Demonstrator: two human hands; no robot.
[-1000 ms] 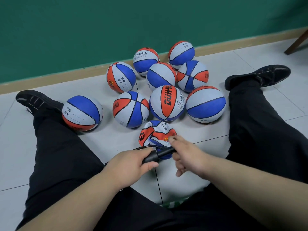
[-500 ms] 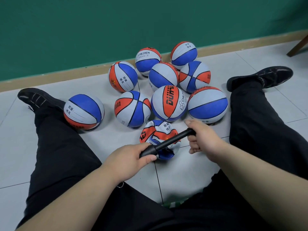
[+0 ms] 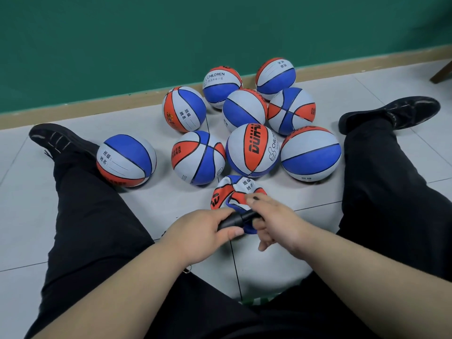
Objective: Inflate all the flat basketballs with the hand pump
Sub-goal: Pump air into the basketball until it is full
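Note:
A crumpled, flat basketball (image 3: 234, 192) in red, white and blue lies on the tiled floor between my legs. Just in front of it I hold a black hand pump (image 3: 236, 220). My left hand (image 3: 203, 232) grips the pump's barrel. My right hand (image 3: 274, 221) holds the handle end, pushed in close to the barrel. Beyond the flat ball sit several round, firm basketballs, among them one marked DUHA (image 3: 253, 150). The pump's needle and hose are hidden behind my hands.
My black-trousered legs are spread to either side, with a shoe (image 3: 56, 138) at the left and a shoe (image 3: 396, 112) at the right. One ball (image 3: 126, 160) rests against my left leg. A green wall (image 3: 171, 40) with a tan skirting runs behind the balls.
My right hand pulled the pump handle out to the right and has now pushed it back in toward my left hand. The flat ball stays crumpled.

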